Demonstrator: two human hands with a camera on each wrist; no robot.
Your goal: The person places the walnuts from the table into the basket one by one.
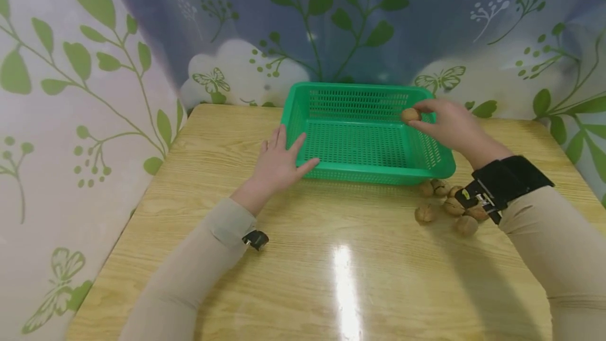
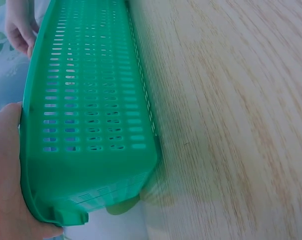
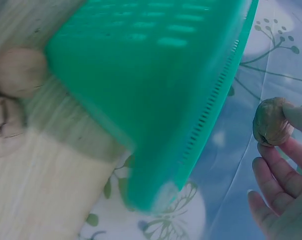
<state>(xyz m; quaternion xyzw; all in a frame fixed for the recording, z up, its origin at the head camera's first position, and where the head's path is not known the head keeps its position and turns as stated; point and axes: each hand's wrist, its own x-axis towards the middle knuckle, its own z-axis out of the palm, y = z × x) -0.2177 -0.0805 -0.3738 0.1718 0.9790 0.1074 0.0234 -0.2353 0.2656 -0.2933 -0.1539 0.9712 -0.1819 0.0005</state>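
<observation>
A green plastic basket (image 1: 360, 173) with slotted walls stands near the back of the wooden table. My right hand (image 1: 452, 125) pinches a walnut (image 1: 411, 115) between thumb and fingers, over the basket's right end. In the right wrist view the same walnut (image 3: 272, 121) shows above the rim, with the other fingers loosely bent below it. My left hand (image 1: 279, 164) rests at the basket's front left corner, fingers spread and fairly straight across the rim. The left wrist view shows that hand (image 2: 8, 175) touching the basket's edge (image 2: 28, 125).
Several walnuts (image 1: 426, 213) lie in a loose group on the table (image 1: 293, 267), right of and below the basket's front right corner. A patterned cloth (image 1: 331, 25) with leaves and butterflies hangs behind the table and along its left side.
</observation>
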